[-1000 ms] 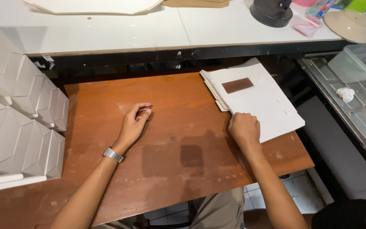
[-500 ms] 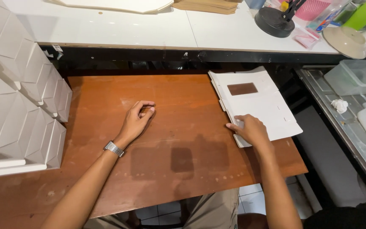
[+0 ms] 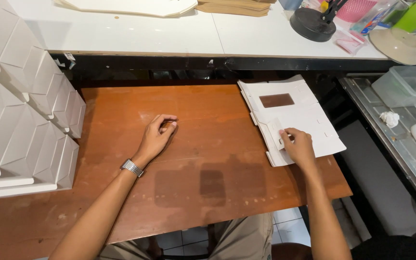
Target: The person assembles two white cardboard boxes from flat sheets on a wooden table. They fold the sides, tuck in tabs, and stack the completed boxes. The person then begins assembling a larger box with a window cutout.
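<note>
Your right hand (image 3: 298, 147) rests on the near edge of the stack of flat white cardboard sheets (image 3: 292, 118), at the right side of the brown table (image 3: 208, 159). Its fingers pinch a small flap of the top sheet. Your left hand (image 3: 156, 138) lies on the table in the middle, fingers loosely curled, holding nothing. Folded white boxes (image 3: 20, 106) are piled at the left.

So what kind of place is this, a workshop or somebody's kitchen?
Most likely a small packaging workshop where cardboard boxes get folded by hand. Folded white boxes are stacked at the left of the wooden table, and the right hand rests on a pile of flat box blanks.
</note>
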